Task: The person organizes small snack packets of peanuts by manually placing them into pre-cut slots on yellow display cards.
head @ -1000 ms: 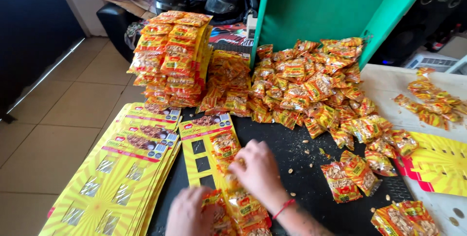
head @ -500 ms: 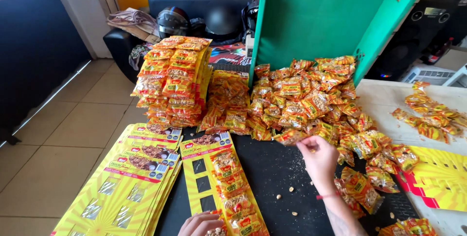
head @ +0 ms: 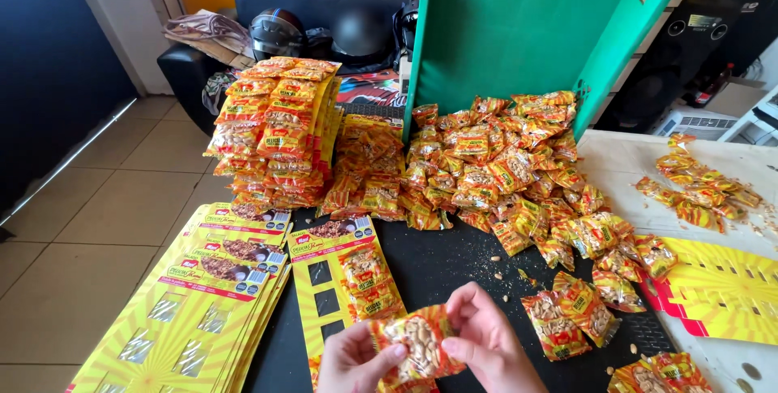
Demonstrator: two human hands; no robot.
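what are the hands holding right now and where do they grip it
A small orange-and-red peanut packet, pinched by the left hand at its left edge and the right hand at its right edge.

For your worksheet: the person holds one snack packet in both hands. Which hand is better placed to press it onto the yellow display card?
Probably the left hand: it grips the packet on the side nearest the yellow card. The right hand holds the far edge.

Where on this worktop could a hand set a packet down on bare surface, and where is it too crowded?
Bare black tabletop lies between the yellow display card and the loose packets, though scattered with peanuts. Bare pale board lies between the big packet heap and the small pile. Both hands hold one packet. The back and left are crowded.
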